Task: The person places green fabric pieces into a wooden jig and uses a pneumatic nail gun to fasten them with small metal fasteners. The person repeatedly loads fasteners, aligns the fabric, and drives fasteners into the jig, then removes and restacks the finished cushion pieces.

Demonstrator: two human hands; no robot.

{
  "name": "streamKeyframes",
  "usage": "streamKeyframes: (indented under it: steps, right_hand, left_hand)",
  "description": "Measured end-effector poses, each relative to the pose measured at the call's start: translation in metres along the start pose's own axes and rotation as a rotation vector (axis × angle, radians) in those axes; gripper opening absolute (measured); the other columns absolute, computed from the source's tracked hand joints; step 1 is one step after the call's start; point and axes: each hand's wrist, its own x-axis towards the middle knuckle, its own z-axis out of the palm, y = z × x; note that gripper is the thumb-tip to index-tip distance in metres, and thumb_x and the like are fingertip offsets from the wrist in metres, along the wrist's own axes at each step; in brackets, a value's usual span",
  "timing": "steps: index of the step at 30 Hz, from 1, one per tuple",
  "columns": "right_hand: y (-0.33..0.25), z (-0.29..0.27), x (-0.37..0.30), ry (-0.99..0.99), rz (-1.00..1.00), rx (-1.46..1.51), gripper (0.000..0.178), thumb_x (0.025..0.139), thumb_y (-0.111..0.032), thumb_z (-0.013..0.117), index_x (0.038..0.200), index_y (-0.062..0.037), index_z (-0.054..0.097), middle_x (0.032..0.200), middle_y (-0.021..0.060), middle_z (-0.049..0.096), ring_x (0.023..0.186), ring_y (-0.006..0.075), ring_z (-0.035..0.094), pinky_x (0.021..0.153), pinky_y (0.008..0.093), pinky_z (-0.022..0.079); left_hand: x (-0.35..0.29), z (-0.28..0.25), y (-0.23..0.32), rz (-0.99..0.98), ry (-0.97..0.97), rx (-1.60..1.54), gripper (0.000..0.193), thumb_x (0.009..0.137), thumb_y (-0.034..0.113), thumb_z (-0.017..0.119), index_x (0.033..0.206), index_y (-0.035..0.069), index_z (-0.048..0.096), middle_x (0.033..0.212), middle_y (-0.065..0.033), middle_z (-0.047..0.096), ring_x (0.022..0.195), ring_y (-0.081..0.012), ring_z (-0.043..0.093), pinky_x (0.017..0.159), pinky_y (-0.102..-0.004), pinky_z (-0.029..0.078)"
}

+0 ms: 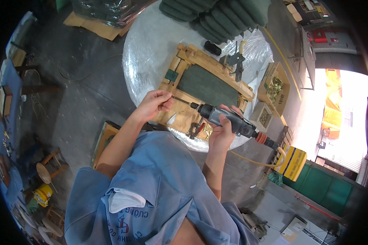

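My right hand (221, 132) grips a black-and-grey power screwdriver (208, 112), its long thin bit (182, 100) pointing left. At the bit's tip, the fingers of my left hand (156, 105) are pinched together. Whatever lies between them is too small to make out. Under the tool is a wooden frame (216, 70) with thick bars around a dark green panel (210, 85). A small green block (171, 75) sits at the frame's left side. Near my right hand, a metal clamp with a red part (198, 130) is at the frame's near edge.
The frame rests on a round, plastic-wrapped table (141, 53). Stacked dark green pads (216, 20) lie at its far side, near another clamp (235, 61). To the right are a carton of brass-coloured pieces (276, 85) and a smaller box (262, 117). A yellow hose (253, 163) trails from the tool.
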Motion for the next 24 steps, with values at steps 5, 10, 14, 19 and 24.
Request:
streamKeyframes:
  steps: [5, 10, 14, 19, 24]
  right_hand:
    - [-0.001, -0.008, 0.021, -0.052, 0.112, -0.074, 0.052, 0.094, -0.005, 0.066, 0.143, -0.0058, 0.047, 0.130, 0.0241, 0.064, 0.113, 0.0356, 0.072, 0.080, 0.0517, 0.073]
    - [0.006, 0.006, 0.055, 0.015, 0.089, -0.139, 0.054, 0.093, -0.001, 0.066, 0.143, -0.0058, 0.049, 0.128, 0.0213, 0.067, 0.110, 0.0309, 0.073, 0.080, 0.0470, 0.072]
    - [0.011, 0.026, 0.090, 0.029, -0.061, -0.318, 0.055, 0.090, -0.005, 0.074, 0.141, -0.0048, 0.052, 0.126, 0.0190, 0.068, 0.111, 0.0269, 0.071, 0.082, 0.0431, 0.070]
    - [0.031, 0.029, 0.136, -0.110, -0.216, -0.568, 0.055, 0.090, -0.004, 0.076, 0.140, -0.0068, 0.053, 0.127, 0.0164, 0.067, 0.112, 0.0278, 0.071, 0.078, 0.0446, 0.071]
    - [0.060, 0.047, 0.164, -0.203, -0.240, -0.719, 0.054, 0.089, -0.006, 0.080, 0.136, -0.0033, 0.055, 0.126, 0.0154, 0.068, 0.113, 0.0236, 0.069, 0.093, 0.0381, 0.063]
  left_hand:
    - [0.008, -0.012, -0.008, -0.089, -0.049, -0.004, 0.022, 0.109, 0.024, 0.068, 0.113, 0.003, 0.071, 0.093, -0.0053, 0.074, 0.070, -0.0086, 0.068, 0.065, -0.0260, 0.058]
    - [0.031, 0.004, -0.014, -0.060, 0.062, -0.071, 0.033, 0.108, 0.035, 0.069, 0.104, 0.002, 0.071, 0.084, -0.0027, 0.069, 0.064, -0.0075, 0.065, 0.057, -0.0241, 0.053]
    - [0.063, 0.006, -0.010, 0.105, 0.302, -0.059, 0.036, 0.107, 0.038, 0.069, 0.103, 0.002, 0.072, 0.076, -0.0008, 0.064, 0.061, -0.0078, 0.062, 0.053, -0.0238, 0.046]
    - [0.112, 0.018, 0.002, 0.318, 0.626, 0.229, 0.029, 0.104, 0.031, 0.073, 0.100, 0.002, 0.073, 0.068, 0.0007, 0.060, 0.054, -0.0068, 0.049, 0.049, -0.0263, 0.038]
    - [0.154, 0.017, -0.008, 0.569, 0.784, 0.601, 0.026, 0.102, 0.029, 0.074, 0.100, 0.003, 0.074, 0.071, -0.0101, 0.067, 0.060, -0.0194, 0.060, 0.058, -0.0337, 0.047]
